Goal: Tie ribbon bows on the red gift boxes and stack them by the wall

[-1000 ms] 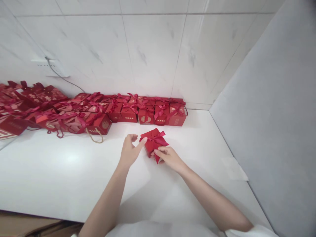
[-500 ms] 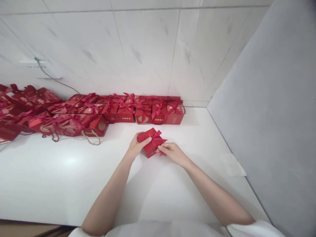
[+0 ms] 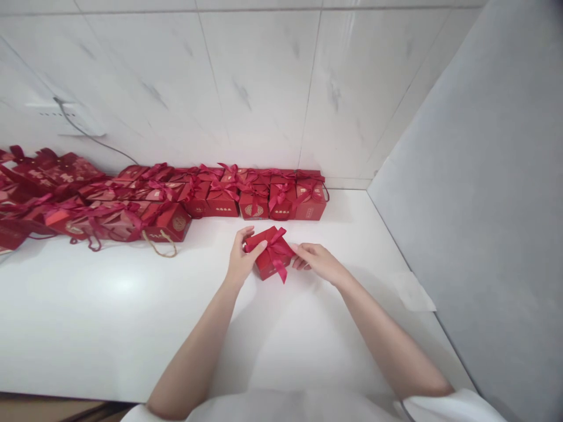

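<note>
A small red gift box (image 3: 269, 271) sits in front of me on the white table, with a magenta ribbon bow (image 3: 277, 246) tied across its top. My left hand (image 3: 241, 253) grips the box's left side, thumb pressed on the top near the knot. At the right edge, my right hand (image 3: 315, 261) has thumb and forefinger pinched on the right part of the ribbon, its other fingers curled below. One ribbon tail hangs down over the box's front face, and another part points up and away.
Several red gift boxes (image 3: 223, 205) with bows stand in rows along the tiled wall (image 3: 259, 88). A rope handle (image 3: 160, 252) sticks out from one at left. A grey panel (image 3: 484, 205) bounds the right side, with a white paper (image 3: 416, 292) beside it. A cable (image 3: 94, 140) runs down the wall.
My right hand has moved up and slightly right, from the lower ribbon tail to the ribbon's right part. The tail now hangs free at the front. My left hand keeps hold of the box.
</note>
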A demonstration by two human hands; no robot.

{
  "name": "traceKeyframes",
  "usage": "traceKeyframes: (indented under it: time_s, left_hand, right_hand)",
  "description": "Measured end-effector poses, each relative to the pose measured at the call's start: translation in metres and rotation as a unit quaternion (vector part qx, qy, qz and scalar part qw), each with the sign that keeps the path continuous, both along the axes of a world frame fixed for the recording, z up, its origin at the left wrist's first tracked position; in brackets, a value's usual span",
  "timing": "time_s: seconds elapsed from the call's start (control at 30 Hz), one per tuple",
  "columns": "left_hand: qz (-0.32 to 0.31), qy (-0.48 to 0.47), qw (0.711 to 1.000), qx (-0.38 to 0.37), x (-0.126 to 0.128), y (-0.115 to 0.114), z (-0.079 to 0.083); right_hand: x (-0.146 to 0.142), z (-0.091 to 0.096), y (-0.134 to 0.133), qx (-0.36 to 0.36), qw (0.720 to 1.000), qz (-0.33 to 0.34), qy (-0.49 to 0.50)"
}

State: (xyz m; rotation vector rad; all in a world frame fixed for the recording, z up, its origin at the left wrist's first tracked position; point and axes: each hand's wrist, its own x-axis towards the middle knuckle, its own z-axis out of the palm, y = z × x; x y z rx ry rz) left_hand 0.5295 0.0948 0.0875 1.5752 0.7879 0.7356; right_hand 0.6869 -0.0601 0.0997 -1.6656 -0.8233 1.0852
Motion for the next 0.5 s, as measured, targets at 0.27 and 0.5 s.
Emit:
traceKeyframes:
  time_s: [0.27,0.5]
  left_hand:
    - [-0.026,0.055,0.981,0.185,-0.003,0.004,0.002]
    - [-0.08,0.079,0.974,0.198,-0.007,0.013,0.003]
  right_hand:
    - [-0.006,-0.002,-0.001,0.075,0.996,0.009,0.037]
    - [-0.013,-0.004,-0.006,0.08,0.992,0.056,0.081]
